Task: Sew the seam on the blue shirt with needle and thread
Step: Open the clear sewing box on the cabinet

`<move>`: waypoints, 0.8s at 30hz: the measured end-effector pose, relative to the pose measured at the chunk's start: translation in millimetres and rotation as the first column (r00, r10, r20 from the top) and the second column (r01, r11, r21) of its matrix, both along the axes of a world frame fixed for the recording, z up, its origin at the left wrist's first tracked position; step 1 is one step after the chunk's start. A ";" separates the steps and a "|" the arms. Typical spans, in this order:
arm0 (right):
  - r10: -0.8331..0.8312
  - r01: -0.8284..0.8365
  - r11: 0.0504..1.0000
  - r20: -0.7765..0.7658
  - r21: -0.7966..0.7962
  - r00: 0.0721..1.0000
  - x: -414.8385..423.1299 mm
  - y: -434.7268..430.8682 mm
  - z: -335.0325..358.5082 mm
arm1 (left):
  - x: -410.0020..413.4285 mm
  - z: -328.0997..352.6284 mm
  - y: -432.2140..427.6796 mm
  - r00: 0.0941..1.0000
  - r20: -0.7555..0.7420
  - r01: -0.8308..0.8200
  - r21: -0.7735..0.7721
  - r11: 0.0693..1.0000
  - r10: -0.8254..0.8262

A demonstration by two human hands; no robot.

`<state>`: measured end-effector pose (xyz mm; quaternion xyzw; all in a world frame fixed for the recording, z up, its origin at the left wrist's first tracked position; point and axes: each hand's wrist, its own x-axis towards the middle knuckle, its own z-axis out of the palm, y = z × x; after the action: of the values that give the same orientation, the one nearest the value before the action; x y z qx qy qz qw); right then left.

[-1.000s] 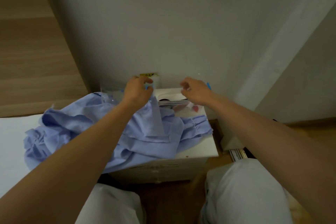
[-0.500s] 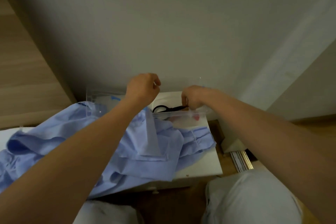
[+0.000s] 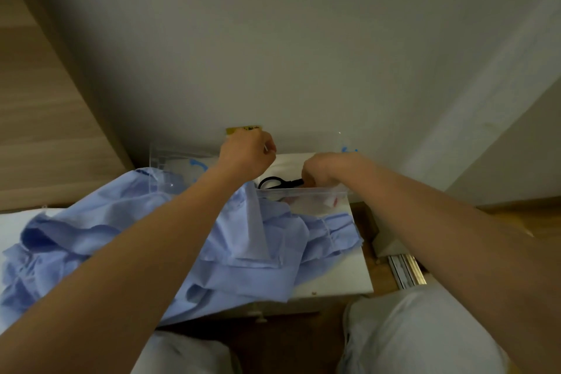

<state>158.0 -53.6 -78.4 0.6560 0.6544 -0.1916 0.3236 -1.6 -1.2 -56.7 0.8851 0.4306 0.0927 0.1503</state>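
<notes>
Your blue shirt [image 3: 258, 252] lies crumpled on the white worktop [image 3: 334, 279], its front edge hanging over. Your left hand [image 3: 246, 155] hangs above its far edge, grip curled tight (whether it pinches anything is too small to tell). Your right hand [image 3: 321, 170] dips into the clear box [image 3: 303, 191], grip curled against the black scissors [image 3: 287, 182]; I cannot tell if it holds them.
</notes>
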 end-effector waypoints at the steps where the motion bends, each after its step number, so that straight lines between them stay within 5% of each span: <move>1: -0.008 0.008 1.000 -0.019 0.003 1.000 1.3 -1.2 1.1 | -0.1 -0.4 -0.8 1.000 0.001 0.000 -0.004 1.000 0.000; 12: -0.046 0.047 0.995 -0.005 0.091 0.999 0.4 -10.7 13.9 | 1.2 -1.9 -3.2 0.999 -0.033 0.002 -0.018 1.000 -0.003; 18: -0.134 0.318 0.853 -0.415 0.414 0.900 16.0 -18.2 37.1 | 5.9 -1.8 -6.1 0.999 -0.046 -0.011 0.023 1.000 0.013; 24: -0.122 0.543 0.763 -0.748 0.350 0.653 18.2 -28.1 37.2 | 20.9 3.4 -22.1 0.975 -0.212 0.068 -0.031 0.997 -0.073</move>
<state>176.3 -81.7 -41.2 0.7138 0.6127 -0.2833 -0.1866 19.3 -23.3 -53.3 0.9029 0.4134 -0.0130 0.1171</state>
